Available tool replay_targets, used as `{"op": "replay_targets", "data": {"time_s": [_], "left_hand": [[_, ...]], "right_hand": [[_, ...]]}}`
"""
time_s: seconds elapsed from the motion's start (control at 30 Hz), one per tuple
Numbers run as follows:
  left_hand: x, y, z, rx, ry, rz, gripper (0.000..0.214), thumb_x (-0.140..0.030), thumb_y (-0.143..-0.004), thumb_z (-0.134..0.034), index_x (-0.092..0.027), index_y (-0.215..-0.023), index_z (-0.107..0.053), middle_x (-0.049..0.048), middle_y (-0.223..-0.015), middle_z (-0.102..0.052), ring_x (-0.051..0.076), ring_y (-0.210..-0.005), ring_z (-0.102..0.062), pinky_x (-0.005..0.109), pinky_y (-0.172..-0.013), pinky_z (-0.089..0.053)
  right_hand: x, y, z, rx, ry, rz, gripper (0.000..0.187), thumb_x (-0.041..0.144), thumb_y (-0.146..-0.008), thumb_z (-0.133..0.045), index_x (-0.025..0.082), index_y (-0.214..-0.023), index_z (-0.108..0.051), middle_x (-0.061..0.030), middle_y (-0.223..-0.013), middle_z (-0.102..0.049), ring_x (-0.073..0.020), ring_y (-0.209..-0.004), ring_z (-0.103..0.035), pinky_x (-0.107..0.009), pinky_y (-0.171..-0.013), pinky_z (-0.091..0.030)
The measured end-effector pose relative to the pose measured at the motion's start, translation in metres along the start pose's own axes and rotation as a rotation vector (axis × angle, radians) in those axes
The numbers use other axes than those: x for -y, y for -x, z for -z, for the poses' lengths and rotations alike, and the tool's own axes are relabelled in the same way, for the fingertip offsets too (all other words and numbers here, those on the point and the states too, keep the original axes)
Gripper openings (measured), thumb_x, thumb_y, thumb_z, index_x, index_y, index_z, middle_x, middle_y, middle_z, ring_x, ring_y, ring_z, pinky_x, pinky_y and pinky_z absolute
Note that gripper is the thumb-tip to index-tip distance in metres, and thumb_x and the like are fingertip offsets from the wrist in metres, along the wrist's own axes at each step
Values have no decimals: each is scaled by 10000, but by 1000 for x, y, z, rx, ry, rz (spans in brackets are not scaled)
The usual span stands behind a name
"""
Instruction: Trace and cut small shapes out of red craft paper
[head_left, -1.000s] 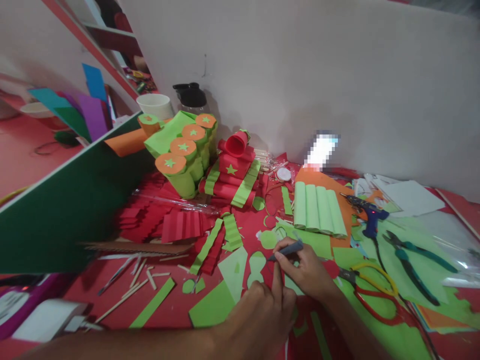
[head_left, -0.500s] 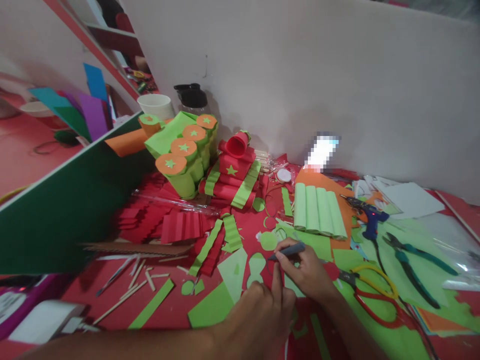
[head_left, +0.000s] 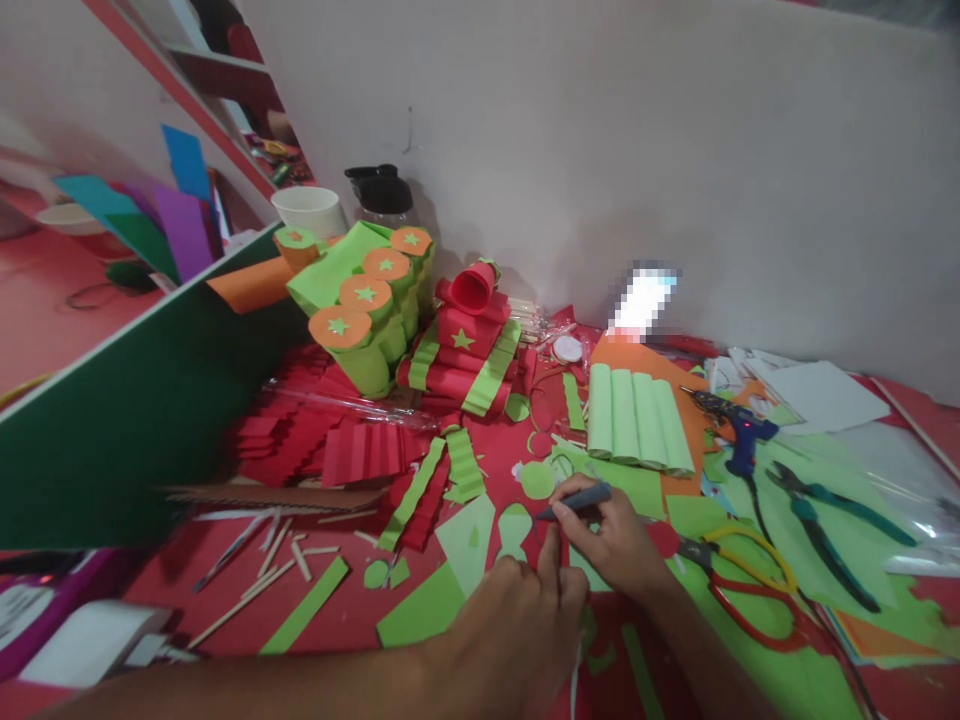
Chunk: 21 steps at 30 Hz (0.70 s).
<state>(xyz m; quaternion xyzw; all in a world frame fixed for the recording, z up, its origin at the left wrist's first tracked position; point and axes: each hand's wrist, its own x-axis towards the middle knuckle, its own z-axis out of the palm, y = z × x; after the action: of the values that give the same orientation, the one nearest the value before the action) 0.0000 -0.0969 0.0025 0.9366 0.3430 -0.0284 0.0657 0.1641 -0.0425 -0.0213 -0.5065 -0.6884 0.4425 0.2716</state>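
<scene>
My right hand [head_left: 611, 545] is closed round a dark grey marker pen [head_left: 585, 499]. The pen's tip points left, down at a red surface just beyond my left fingertip. My left hand [head_left: 525, 610] has its index finger stretched forward and pressed down, with the other fingers curled under. Whatever lies beneath them is hidden. Pale green paper cutouts [head_left: 514, 528] sit left of the pen tip, and a green paper circle [head_left: 537, 480] lies just past it. Green paper [head_left: 424, 605] extends to the left of my left hand.
Scissors [head_left: 750, 575], pliers [head_left: 832, 515] and a blue glue gun [head_left: 742, 440] lie at right. Green paper rolls [head_left: 641, 420] rest on orange paper. Star-topped green rolls [head_left: 360, 340] and a red paper model [head_left: 465, 345] stand behind. A green board [head_left: 135, 430] borders the left.
My left hand has shifted very slightly, covering more of the lower pale green cutout. The right hand and marker pen stay almost in place.
</scene>
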Motion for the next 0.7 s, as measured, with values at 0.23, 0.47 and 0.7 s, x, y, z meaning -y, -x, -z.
{"op": "replay_targets", "data": {"time_s": [0.23,0.47,0.7], "left_hand": [[1,1,3,-8,11,-10,297,-326,-958,-427,-116,-1062,-610,221,-1192,-631,251,-756,-658,324,-510,-416],[4,1,7,-9,-4,-22,304,-297,-962,-406,-125,-1115,-605,200,-1224,-630,239,-715,-669,331,-475,-404],[7,0,9,28,14,-39,332,-301,-950,-413,-110,-1164,-580,250,-1294,-580,260,-728,-683,331,-464,-410]], "right_hand": [[-2,0,-1,-34,-28,-23,136,293,-918,-544,190,-835,-573,16,-716,-543,-111,-557,-483,-213,-503,-392],[-3,0,-1,-64,-91,-63,147,309,-922,-535,189,-844,-569,19,-702,-522,-113,-567,-490,-196,-493,-400],[-4,-1,0,-98,-70,-40,140,287,-911,-535,186,-817,-563,22,-682,-516,-115,-557,-472,-197,-486,-388]]}}
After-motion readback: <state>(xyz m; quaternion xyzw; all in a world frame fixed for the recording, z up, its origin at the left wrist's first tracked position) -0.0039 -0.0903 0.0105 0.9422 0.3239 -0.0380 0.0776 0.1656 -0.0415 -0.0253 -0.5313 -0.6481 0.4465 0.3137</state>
